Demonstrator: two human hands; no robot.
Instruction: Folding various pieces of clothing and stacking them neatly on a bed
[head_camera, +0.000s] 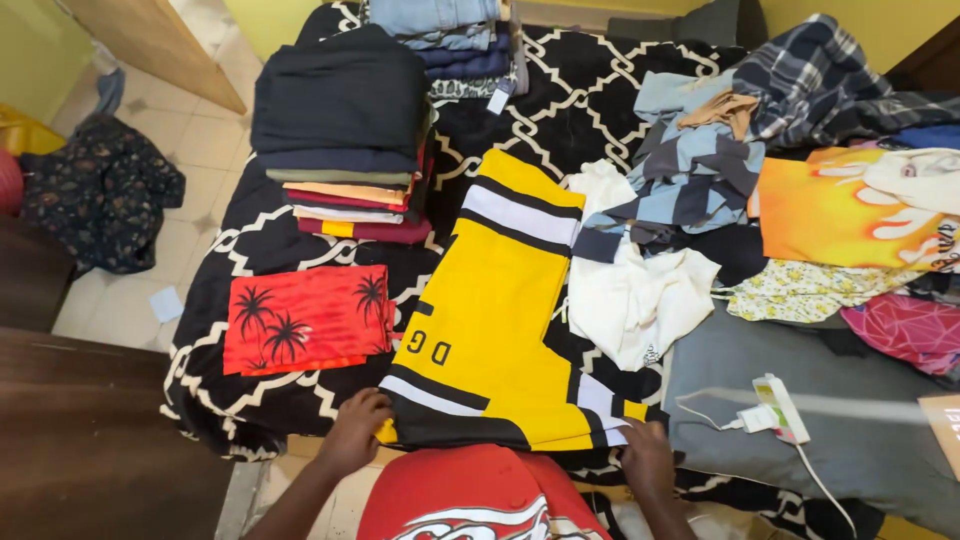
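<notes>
A yellow jersey (500, 300) with black and white stripes lies spread on the black-and-white patterned bedspread (590, 90). My left hand (355, 430) grips its near left corner at the bed's edge. My right hand (645, 450) pinches the near right corner. To the left of the jersey lies a folded red shirt with black palm trees (305, 320). Behind it stands a stack of folded clothes (345, 130) topped by a dark garment.
A heap of unfolded clothes (800, 170) covers the right side, with a white shirt (635, 290) next to the jersey. A white power strip (775, 410) and cable rest on a grey sheet (850, 440). Dark wooden furniture (90, 440) stands at the left.
</notes>
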